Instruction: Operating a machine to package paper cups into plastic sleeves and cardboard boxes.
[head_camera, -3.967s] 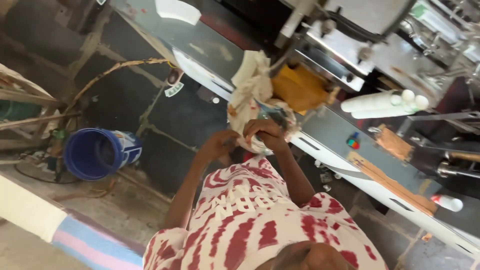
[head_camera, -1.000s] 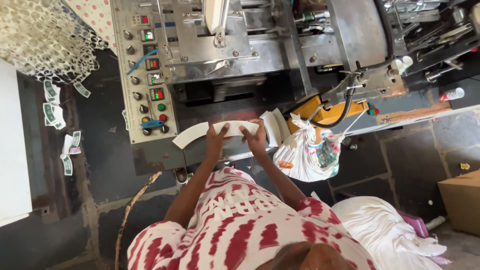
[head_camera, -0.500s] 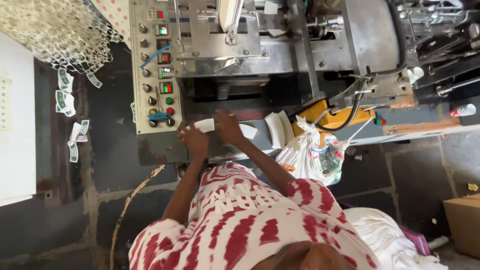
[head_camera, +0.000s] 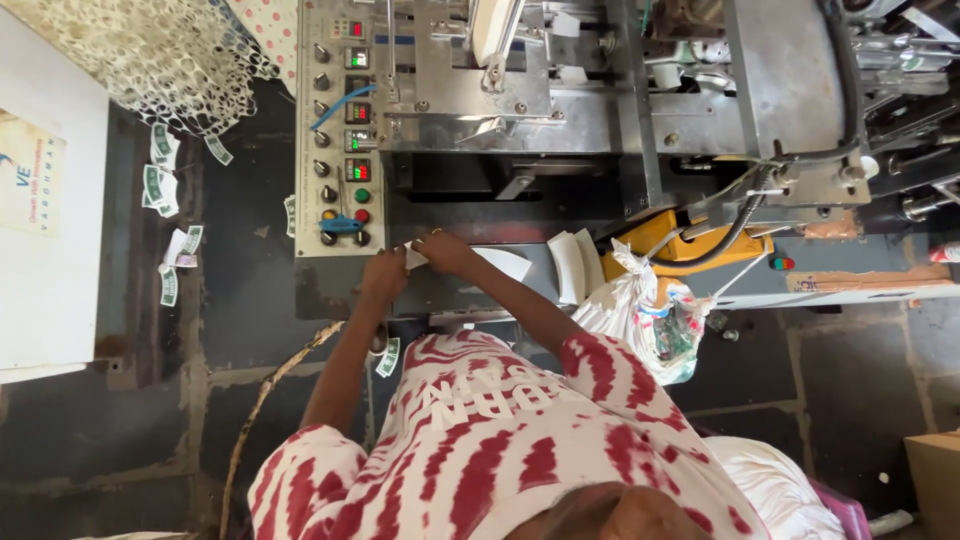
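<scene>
From the head camera I look straight down over my red-and-white patterned shirt (head_camera: 500, 440) at a metal machine (head_camera: 620, 120). I take its control panel (head_camera: 340, 130), with its column of knobs and small lit displays, as my landmark.

My left hand (head_camera: 385, 275) sits just below the panel's lower right corner, fingers curled down and pressed together on the near end of a stack of white fan-shaped paper blanks (head_camera: 500, 262). My right hand (head_camera: 445, 250) is just to the right of the same corner, fingers closed over the top of that stack. The blanks lie on the machine's grey ledge, reaching away from the panel to the right.

Further right of the panel, a second batch of white blanks (head_camera: 578, 265) stands on edge, just beside a yellow housing (head_camera: 690, 245). A knotted printed plastic bag (head_camera: 645, 315) hangs below those.

Left of the panel, small green-and-white paper scraps (head_camera: 165, 195) lie scattered on the dark floor, beside a white board (head_camera: 50, 200). A perforated white sheet (head_camera: 160, 60) hangs above them.
</scene>
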